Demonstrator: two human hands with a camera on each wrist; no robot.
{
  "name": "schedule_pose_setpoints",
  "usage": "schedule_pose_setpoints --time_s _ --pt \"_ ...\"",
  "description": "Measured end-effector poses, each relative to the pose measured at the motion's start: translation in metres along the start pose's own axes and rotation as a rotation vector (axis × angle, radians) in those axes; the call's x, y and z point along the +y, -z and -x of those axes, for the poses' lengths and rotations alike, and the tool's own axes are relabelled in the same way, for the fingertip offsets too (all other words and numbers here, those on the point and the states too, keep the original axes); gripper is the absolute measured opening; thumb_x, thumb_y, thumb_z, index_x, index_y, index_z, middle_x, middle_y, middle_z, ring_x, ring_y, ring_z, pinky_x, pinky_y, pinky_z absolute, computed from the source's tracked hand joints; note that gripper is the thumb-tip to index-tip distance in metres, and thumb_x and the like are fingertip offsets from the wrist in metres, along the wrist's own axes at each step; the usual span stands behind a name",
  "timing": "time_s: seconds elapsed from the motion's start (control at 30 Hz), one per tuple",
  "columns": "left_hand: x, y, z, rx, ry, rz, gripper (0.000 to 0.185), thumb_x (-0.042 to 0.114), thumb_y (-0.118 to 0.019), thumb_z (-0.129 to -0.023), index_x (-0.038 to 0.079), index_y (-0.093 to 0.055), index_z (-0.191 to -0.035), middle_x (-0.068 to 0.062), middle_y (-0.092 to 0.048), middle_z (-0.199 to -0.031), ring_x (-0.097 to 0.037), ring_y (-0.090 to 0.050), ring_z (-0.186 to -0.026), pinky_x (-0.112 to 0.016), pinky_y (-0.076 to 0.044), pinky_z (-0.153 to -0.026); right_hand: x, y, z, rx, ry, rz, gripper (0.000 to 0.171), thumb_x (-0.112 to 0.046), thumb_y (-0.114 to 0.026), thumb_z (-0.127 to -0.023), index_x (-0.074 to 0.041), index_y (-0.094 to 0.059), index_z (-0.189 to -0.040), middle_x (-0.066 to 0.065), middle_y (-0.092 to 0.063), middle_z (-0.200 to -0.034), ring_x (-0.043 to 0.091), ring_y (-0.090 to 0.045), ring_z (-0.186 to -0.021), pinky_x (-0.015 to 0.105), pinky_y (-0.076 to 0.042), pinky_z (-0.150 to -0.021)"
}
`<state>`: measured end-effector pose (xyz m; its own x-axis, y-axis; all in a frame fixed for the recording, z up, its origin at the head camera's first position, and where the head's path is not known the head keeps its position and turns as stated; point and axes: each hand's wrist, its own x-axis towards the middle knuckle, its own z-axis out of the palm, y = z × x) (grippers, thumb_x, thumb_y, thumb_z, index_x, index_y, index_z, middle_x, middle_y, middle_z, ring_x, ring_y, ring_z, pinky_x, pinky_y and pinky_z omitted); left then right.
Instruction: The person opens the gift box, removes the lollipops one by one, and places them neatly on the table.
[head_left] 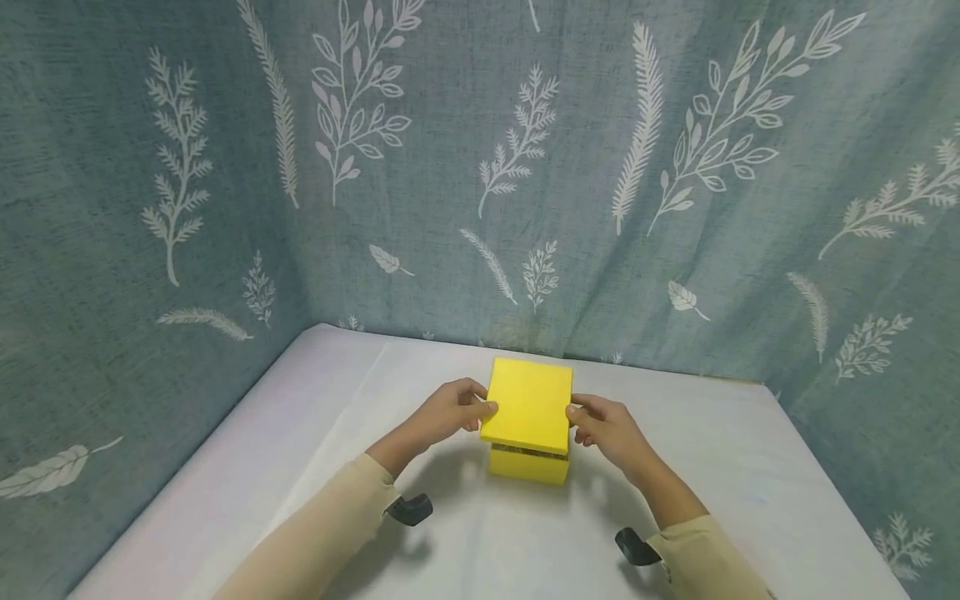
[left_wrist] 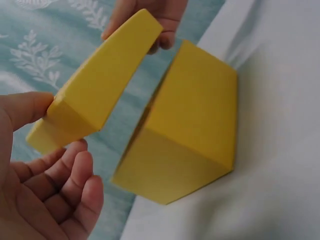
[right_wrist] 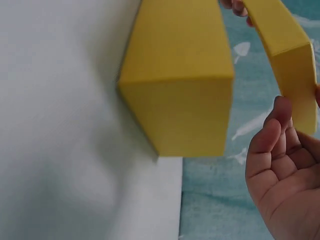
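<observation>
Together, the left hand and right hand pinch a yellow lid. It hangs clear above a yellow box.

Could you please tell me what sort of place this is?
Probably a curtained-off work area: leaf-print fabric hangs behind and beside a white-surfaced table, on which a yellow box stands.
</observation>
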<state>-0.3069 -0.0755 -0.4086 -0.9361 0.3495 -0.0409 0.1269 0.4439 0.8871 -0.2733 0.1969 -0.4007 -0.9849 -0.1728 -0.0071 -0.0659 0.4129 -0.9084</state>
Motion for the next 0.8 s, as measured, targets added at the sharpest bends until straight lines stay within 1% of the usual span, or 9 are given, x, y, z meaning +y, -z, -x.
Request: schedule_pose_setpoints --time_s 0.07,0.17,0.27,0.4,0.57,0.67,0.8 --pt "0.002 0.005 0.002 0.016 -0.021 -0.002 0.052 0.053 -0.063 -0.074 0.014 -0.054 -0.107 -0.003 -0.062 -0.085 -0.021 -0.058 -0.073 -0.042 -0.048 -0.074 0.000 -0.002 -0.003 0.012 0.005 -0.004 0.057 -0.046 -0.058 -0.082 -0.008 -0.051 -0.123 0.006 -0.061 -0.094 0.021 -0.057 -0.076 0.030 -0.049 -0.067" --pt "0.006 0.011 0.007 0.051 -0.045 -0.009 0.048 0.052 -0.063 -0.074 0.015 -0.055 -0.104 -0.002 -0.061 -0.086 -0.022 -0.057 -0.075 -0.041 -0.049 -0.072 -0.005 -0.004 -0.004 0.018 0.037 -0.011 0.056 -0.049 -0.059 -0.080 -0.012 -0.053 -0.122 0.006 -0.060 -0.096 0.022 -0.057 -0.077 0.032 -0.050 -0.067" --pt "0.011 0.017 0.011 0.102 -0.057 -0.020 0.045 0.052 -0.064 -0.074 0.018 -0.055 -0.102 -0.003 -0.060 -0.082 -0.022 -0.056 -0.073 -0.038 -0.048 -0.066 -0.012 -0.007 -0.004 0.024 0.083 -0.029 0.053 -0.049 -0.060 -0.079 -0.019 -0.053 -0.122 0.006 -0.059 -0.096 0.025 -0.057 -0.076 0.034 -0.049 -0.068" --pt "0.018 0.024 0.015 0.147 -0.079 0.004 0.045 0.051 -0.064 -0.074 0.019 -0.053 -0.102 -0.007 -0.059 -0.076 -0.023 -0.054 -0.068 -0.034 -0.045 -0.061 -0.022 -0.012 -0.005 0.047 0.125 -0.043 0.054 -0.046 -0.061 -0.079 -0.022 -0.049 -0.125 0.007 -0.059 -0.090 0.026 -0.055 -0.074 0.033 -0.049 -0.068" --pt "0.018 0.032 0.019 0.171 -0.086 0.053 0.044 0.045 -0.067 -0.074 0.018 -0.052 -0.105 -0.008 -0.061 -0.078 -0.023 -0.057 -0.068 -0.033 -0.047 -0.066 -0.030 -0.021 -0.007 0.069 0.110 -0.087 0.053 -0.038 -0.062 -0.080 -0.023 -0.046 -0.128 0.007 -0.063 -0.085 0.026 -0.058 -0.074 0.031 -0.051 -0.070" --pt "0.014 0.036 0.021 0.172 -0.090 0.073 0.043 0.040 -0.068 -0.075 0.018 -0.052 -0.107 -0.006 -0.063 -0.079 -0.023 -0.060 -0.070 -0.033 -0.050 -0.068 -0.030 -0.027 -0.007 0.072 0.102 -0.105 0.051 -0.035 -0.063 -0.080 -0.026 -0.047 -0.127 0.006 -0.064 -0.085 0.028 -0.059 -0.075 0.031 -0.051 -0.071" --pt "0.007 0.039 0.024 0.156 -0.113 0.065 0.043 0.035 -0.069 -0.076 0.017 -0.051 -0.111 -0.004 -0.065 -0.080 -0.022 -0.062 -0.072 -0.032 -0.051 -0.068 -0.027 -0.033 -0.006 0.056 0.113 -0.149 0.050 -0.034 -0.064 -0.080 -0.026 -0.047 -0.127 0.005 -0.065 -0.088 0.030 -0.060 -0.078 0.032 -0.051 -0.072"
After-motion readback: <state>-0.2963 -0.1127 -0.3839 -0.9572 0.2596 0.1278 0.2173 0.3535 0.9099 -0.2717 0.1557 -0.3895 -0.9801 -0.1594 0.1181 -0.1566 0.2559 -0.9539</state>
